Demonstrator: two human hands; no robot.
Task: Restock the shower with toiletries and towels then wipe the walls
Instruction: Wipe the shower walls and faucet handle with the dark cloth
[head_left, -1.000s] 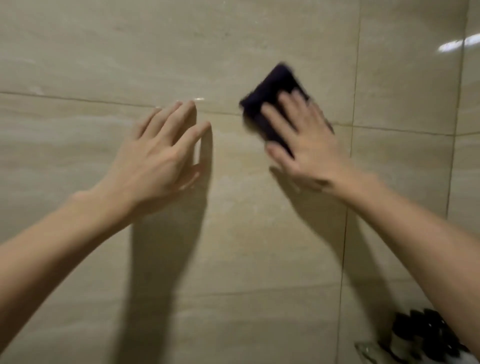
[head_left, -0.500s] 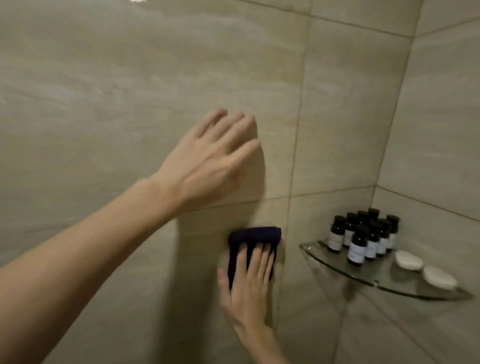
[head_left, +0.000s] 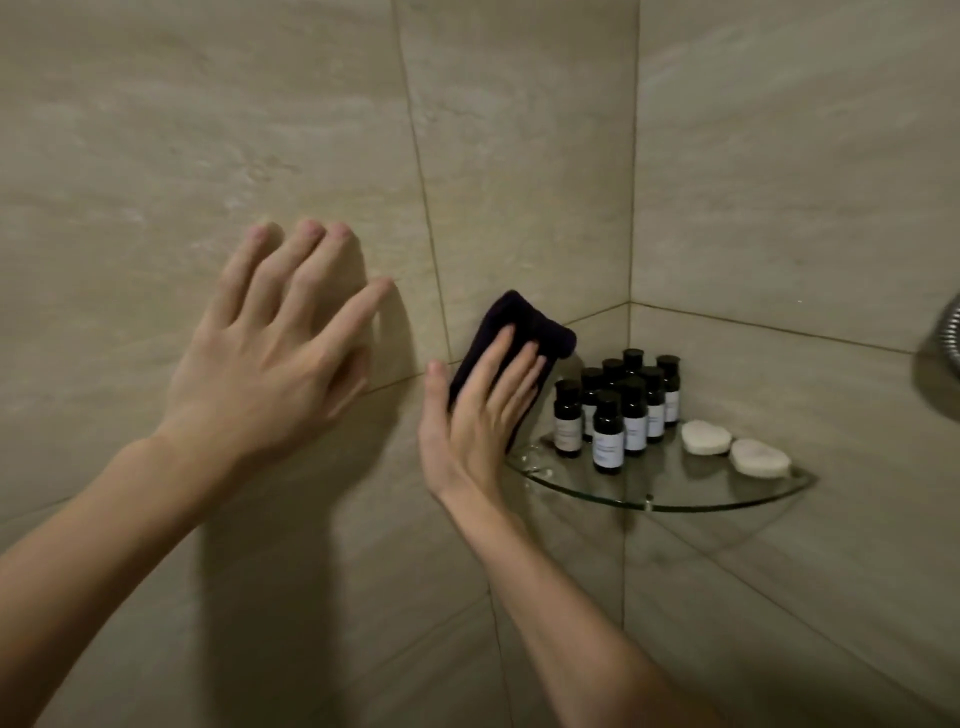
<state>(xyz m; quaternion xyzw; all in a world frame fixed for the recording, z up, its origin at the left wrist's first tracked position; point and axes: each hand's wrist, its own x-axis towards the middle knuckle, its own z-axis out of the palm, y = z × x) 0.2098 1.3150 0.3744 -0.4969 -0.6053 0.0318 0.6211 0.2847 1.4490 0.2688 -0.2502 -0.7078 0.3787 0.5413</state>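
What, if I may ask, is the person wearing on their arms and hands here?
Nothing that shows. The left grip and the right grip are bare hands, with no gloves, rings or watch visible. The left forearm and the right forearm are bare too, with no sleeve in view up to the picture's edge.

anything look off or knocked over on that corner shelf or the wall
Nothing stands out. The bottles stand upright, clustered on the glass shelf, two soaps lie beside them, and the right hand presses the dark cloth flat against the wall.
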